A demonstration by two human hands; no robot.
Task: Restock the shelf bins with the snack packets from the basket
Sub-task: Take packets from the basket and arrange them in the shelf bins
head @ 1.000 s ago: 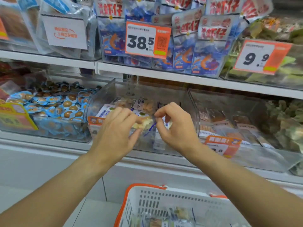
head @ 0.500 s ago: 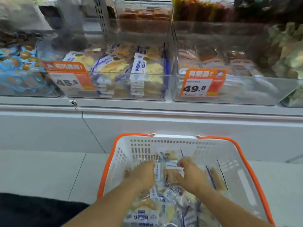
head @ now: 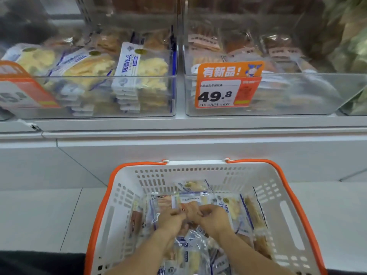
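Both hands [head: 172,221] [head: 213,219] have closed together, fingertips pinching a basket [head: 286,211] packet [head: 188,201].

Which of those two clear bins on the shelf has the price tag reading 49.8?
The right bin: its orange tag reads 49.8. The left bin, holding yellow snack packets, has a tag cut off at the frame's edge.

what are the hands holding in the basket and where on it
Both the left hand and right hand pinch one snack packet at its near edge.
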